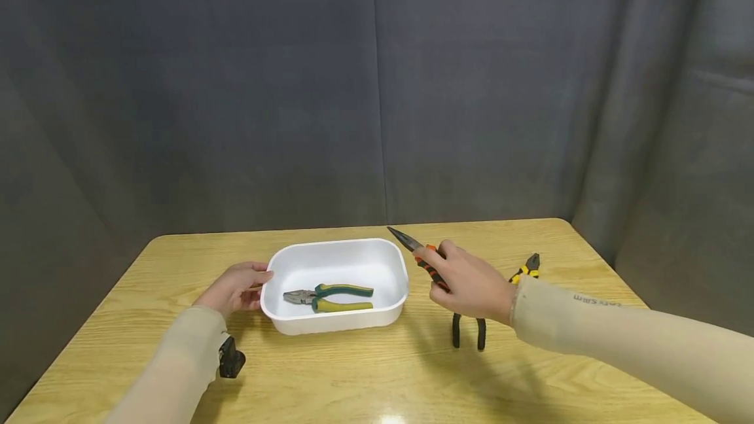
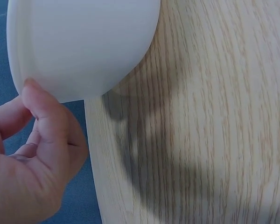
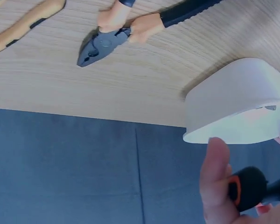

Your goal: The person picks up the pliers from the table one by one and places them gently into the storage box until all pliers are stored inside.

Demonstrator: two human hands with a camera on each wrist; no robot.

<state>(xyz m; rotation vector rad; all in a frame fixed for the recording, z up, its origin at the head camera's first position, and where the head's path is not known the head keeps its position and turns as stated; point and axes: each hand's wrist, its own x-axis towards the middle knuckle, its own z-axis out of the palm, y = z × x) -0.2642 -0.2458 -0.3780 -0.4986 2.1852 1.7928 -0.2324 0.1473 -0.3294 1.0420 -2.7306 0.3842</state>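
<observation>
A white tub [image 1: 347, 319] stands mid-table with green-and-yellow pliers [image 1: 330, 298] lying in it. My left hand [image 1: 235, 286] rests against the tub's left side, its thumb [image 2: 46, 116] touching the rim of the tub [image 2: 84, 46], the fingers loosely curled outside the wall. My right hand [image 1: 465, 283] grips long-nose pliers [image 1: 403, 239] with orange-and-black handles [image 3: 245, 186], held above the table just right of the tub, tip pointing toward the tub's far right corner. The black handle ends [image 1: 468, 335] hang below the hand.
Yellow-and-black pliers [image 1: 528, 267] lie on the wooden table [image 1: 353, 378] behind my right wrist, their grey head [image 3: 95, 49] in the right wrist view. A grey curtain [image 1: 377, 84] hangs behind the table. The table's edges run close on both sides.
</observation>
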